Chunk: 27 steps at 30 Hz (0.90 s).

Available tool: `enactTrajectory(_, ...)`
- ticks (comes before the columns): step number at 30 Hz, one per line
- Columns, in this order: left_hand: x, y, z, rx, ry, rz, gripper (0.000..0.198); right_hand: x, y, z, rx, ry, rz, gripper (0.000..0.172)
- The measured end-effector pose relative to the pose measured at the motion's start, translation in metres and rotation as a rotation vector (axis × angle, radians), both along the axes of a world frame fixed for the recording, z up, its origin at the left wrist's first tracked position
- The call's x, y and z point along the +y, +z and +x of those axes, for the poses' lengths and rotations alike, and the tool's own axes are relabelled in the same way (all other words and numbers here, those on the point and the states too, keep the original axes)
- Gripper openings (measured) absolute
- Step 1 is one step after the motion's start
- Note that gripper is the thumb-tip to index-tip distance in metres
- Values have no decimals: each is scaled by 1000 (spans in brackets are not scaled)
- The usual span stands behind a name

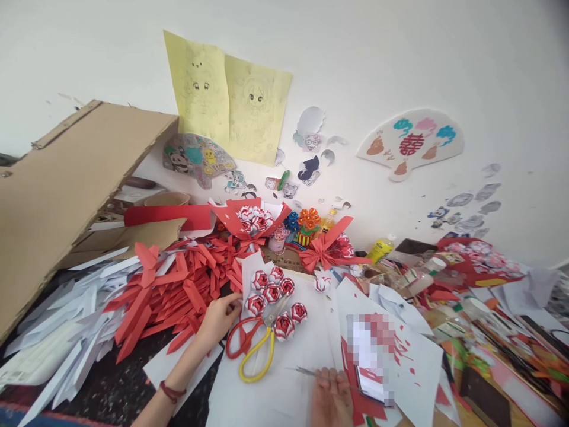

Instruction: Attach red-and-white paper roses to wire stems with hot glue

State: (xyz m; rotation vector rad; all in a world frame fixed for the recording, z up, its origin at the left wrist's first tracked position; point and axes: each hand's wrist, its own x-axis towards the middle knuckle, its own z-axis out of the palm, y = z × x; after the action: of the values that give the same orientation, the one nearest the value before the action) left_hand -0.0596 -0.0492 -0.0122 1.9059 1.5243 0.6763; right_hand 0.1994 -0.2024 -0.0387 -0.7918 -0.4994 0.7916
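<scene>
Lower centre: your right hand [332,392] has its fingers closed on one thin metal tool [306,372], tip jutting left over white paper [267,403]. Left of centre, your left hand [222,317] curls beside red strips [178,296], grip can't be told; mid-frame, seven red-and-white paper roses [271,292], one pair of scissors [269,319].

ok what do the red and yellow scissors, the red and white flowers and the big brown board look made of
Scissors: greyish blades, likely steel, with a dull metallic sheen; red and yellow handles, smooth and evenly coloured, probably plastic.
Flowers: seemingly matte paper, given the crisp folded petals.
Board: apparently corrugated cardboard, matte brown with ragged edges.
</scene>
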Motion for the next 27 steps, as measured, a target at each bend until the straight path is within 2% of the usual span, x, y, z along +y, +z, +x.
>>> enactTrajectory(2, 2, 1, 1, 45, -19, 24, 30, 21, -20, 8, 107, 41, -11, 39)
enactTrajectory(5, 3, 3, 2, 139, -44, 57, 29, 28, -37, 14, 180, 82, -10, 38)
enactTrajectory(11, 1, 6, 4, 293, -58, 39, 23, 19, -37, 14, 108, 74, 30, 34)
enactTrajectory(16, 4, 5, 7, 298, -13, -15, 16, 23, -41, 16, 134, 88, 30, 35)
enactTrajectory(18, 5, 13, -1, 276, 11, -26, 12, 23, -44, 17, 150, 94, 25, 35)
enactTrajectory(20, 6, 32, -19, 262, 52, -6, 6, 23, -45, 18, 161, 97, 22, 34)
enactTrajectory(22, 5, 58, -44, 283, 178, 56, 12, 23, -46, 18, 157, 98, 25, 34)
enactTrajectory(23, 3, 72, -55, 320, 303, 113, 20, 23, -46, 18, 148, 99, 28, 34)
enactTrajectory(24, 1, 84, -64, 411, 500, 242, 27, 23, -46, 18, 140, 101, 31, 34)
enactTrajectory(25, 0, 94, -70, 502, 648, 385, 34, 23, -46, 18, 136, 102, 36, 34)
enactTrajectory(26, -2, 100, -72, 564, 730, 492, 39, 24, -46, 18, 136, 102, 40, 34)
enactTrajectory(27, -4, 102, -69, 600, 740, 551, 41, 24, -46, 19, 137, 105, 41, 34)
